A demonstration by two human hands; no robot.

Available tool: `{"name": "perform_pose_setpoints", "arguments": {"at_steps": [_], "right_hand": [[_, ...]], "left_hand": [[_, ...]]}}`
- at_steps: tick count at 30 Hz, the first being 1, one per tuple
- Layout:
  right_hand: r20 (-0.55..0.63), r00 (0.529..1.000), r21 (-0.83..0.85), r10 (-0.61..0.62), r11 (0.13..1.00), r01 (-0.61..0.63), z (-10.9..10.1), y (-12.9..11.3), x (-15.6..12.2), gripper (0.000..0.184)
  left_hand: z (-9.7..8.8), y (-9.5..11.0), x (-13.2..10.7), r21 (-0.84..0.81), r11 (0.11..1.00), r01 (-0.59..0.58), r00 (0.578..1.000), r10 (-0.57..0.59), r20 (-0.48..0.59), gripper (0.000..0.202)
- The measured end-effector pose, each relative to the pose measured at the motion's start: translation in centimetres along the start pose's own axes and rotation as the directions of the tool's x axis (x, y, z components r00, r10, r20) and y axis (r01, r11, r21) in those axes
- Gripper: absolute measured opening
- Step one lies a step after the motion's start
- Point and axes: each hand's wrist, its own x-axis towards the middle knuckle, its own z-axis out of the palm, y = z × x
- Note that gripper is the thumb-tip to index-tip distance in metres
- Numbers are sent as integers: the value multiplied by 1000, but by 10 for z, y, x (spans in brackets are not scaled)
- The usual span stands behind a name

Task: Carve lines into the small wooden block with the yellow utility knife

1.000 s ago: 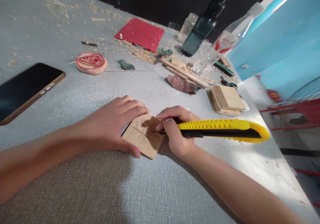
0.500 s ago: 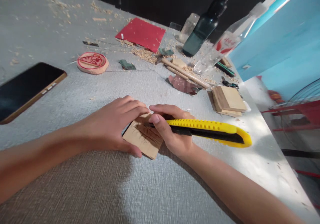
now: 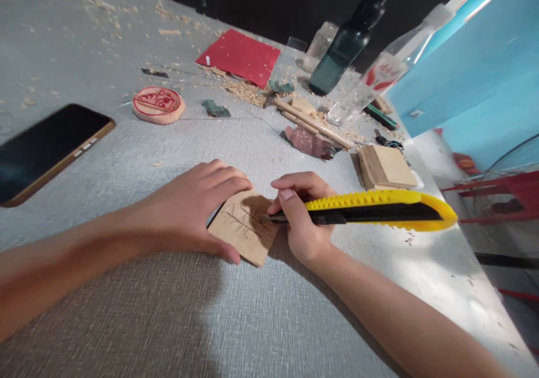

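1. Right around the middle of the frame is my little wooden plate [image 3: 229, 236], lying flat on the grey table [image 3: 269, 322]. It's got thin dark lines fanning out across its face, kinda like branches.

2. Just left of center, my left hand [image 3: 197, 206] has that plate pinned: thumb along the near edge, fingers on the far side, so yeah, clamped on the wood.

3. Just right of center, my right hand [image 3: 306, 238] is closed around the yellow cutter [image 3: 374, 208], pen style, thumb and fingers together near the front. The handle sticks out toward the right side. The blade end is right over the lines on the plate; can't tell how deep it's biting, if at all.

4. Left edge: a phone [image 3: 54, 147], screen up and dark. Upper left of center, a round wood piece [image 3: 158, 105] with a red design.

5. Top middle: a red sheet [image 3: 240, 58] sprinkled with bits, wood shavings [image 3: 246, 92] just below it.

6. Upper right: a dark bottle [image 3: 341, 52] and a clear bottle [image 3: 381, 77]. Below those, some thin sticks [image 3: 314, 124] by a torn reddish scrap [image 3: 309, 143], plus stacked wood blocks [image 3: 387, 167] further right.
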Motion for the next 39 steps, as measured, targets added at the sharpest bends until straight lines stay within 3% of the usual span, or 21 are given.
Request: {"name": "perform_pose_setpoints", "arguments": {"at_steps": [11, 17, 24, 28, 32, 39], "right_hand": [[205, 978, -53, -30, 998, 42, 0, -8, 9, 20], [95, 995, -28, -40, 999, 42, 0, -4, 4, 38], [1, 999, 32, 47, 998, -47, 2, 0, 6, 24], [26, 999, 75, 45, 996, -47, 4, -1, 8, 12], [107, 991, 75, 76, 994, -84, 6, -2, 8, 18], [102, 994, 51, 35, 998, -40, 5, -7, 6, 16]], "left_hand": [[1, 0, -1, -45, 999, 29, 1000, -29, -5, 87], [2, -2, -1, 29, 999, -22, 1000, 22, 9, 88], [1, 2, 0, 16, 1000, -18, 1000, 18, 11, 80], [0, 3, 1, -3, 1000, 5, 1000, -5, 3, 80], [1, 1, 0, -16, 1000, 11, 1000, -11, -3, 82], [1, 0, -1, -31, 999, 15, 1000, -15, -2, 84]]}}
